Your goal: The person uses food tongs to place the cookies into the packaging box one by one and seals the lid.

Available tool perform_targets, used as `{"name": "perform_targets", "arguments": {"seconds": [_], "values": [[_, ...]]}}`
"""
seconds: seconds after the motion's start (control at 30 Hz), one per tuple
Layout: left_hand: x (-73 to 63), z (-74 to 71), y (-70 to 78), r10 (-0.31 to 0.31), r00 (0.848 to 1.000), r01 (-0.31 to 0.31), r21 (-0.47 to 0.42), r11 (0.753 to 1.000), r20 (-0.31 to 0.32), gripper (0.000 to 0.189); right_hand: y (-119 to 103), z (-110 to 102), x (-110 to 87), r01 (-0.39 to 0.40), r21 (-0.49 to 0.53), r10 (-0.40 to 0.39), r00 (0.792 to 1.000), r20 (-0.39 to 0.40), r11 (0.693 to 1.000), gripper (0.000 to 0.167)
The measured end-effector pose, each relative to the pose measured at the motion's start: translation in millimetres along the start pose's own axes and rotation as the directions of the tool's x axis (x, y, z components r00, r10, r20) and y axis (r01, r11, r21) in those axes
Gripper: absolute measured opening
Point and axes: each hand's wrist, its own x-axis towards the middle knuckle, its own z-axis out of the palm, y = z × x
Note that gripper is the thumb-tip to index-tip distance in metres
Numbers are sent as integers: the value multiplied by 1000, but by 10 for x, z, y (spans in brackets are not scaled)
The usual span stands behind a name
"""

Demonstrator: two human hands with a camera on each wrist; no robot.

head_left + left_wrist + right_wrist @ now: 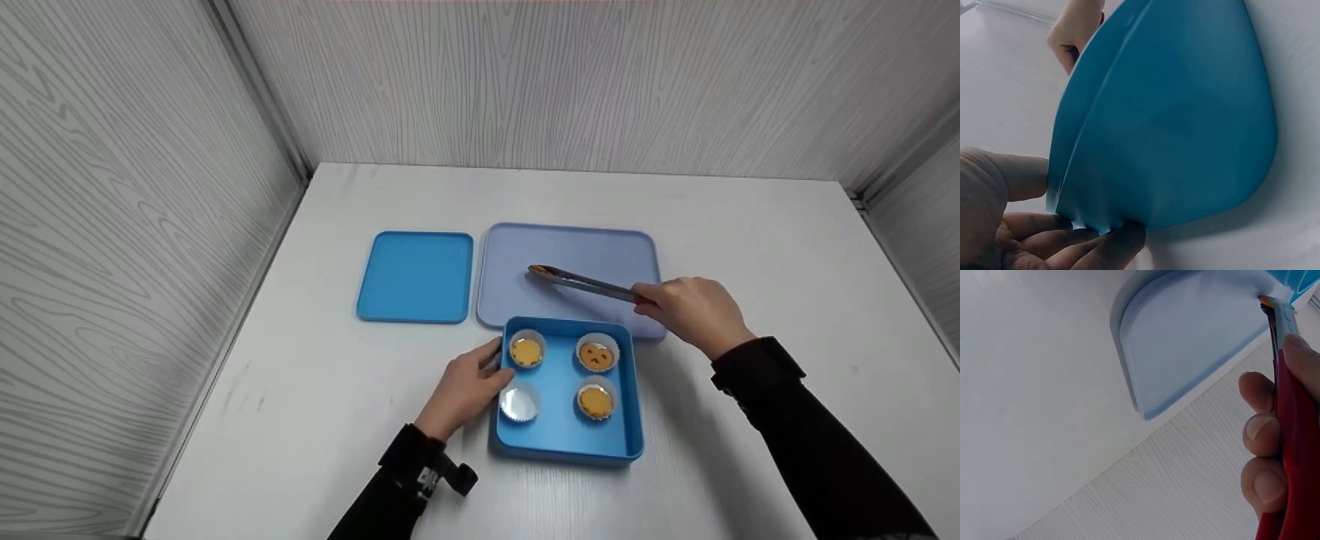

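Observation:
My right hand [696, 311] grips a pair of red-handled metal tongs [596, 286] over the lavender tray [577, 247]. Between the tong tips is a small orange-brown piece, probably a biscuit [537, 269], mostly hidden by the metal. With my left hand [466, 386] I hold the left wall of a blue square box [559, 382], thumb at the rim and fingers outside. Inside the box stand several white paper cups; a face-marked biscuit [597, 358] and two other yellow biscuits sit in three of them. The front-left paper cup [519, 403] shows no biscuit.
A flat blue tray [416, 277] lies left of the lavender one, behind my left hand. All of it rests on a white table [315, 390], with wood-grained panels [510, 82] rising at the back and both sides. The box's back wall is close against the lavender tray's front edge.

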Motion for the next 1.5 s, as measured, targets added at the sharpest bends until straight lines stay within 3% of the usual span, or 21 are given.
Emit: {"name": "perform_targets", "arguments": {"seconds": [0.37, 0.6, 1.03, 1.13, 1.23, 1.3, 1.4, 1.5], "values": [[4, 5, -21, 4, 1000, -4, 6, 1000, 4, 64, 37, -26, -176, 76, -129, -93, 987, -130, 989, 25], [25, 12, -42, -3, 1000, 3, 1, 1000, 6, 64, 58, -69, -329, 113, -107, -135, 964, -231, 988, 29], [20, 10, -8, -29, 1000, 29, 19, 999, 5, 64, 42, -249, -630, 182, -134, -217, 919, -328, 974, 44], [18, 9, -5, -29, 1000, 29, 21, 999, 5, 65, 57, -279, -694, 209, -106, -234, 903, -361, 972, 42], [17, 6, -5, -31, 1000, 31, 21, 999, 2, 65, 67, -303, -742, 236, -68, -243, 888, -389, 969, 29], [12, 3, -12, -22, 1000, 22, 14, 1000, 2, 64, 66, -318, -762, 254, -42, -249, 880, -404, 966, 32], [1, -8, -23, 1, 1000, -1, 7, 1000, 5, 64, 69, -347, -796, 276, -15, -261, 887, -381, 961, 37], [-6, -11, -29, 14, 1000, -14, 9, 1000, 5, 63, 76, -373, -834, 303, 18, -279, 899, -337, 953, 32]]}}
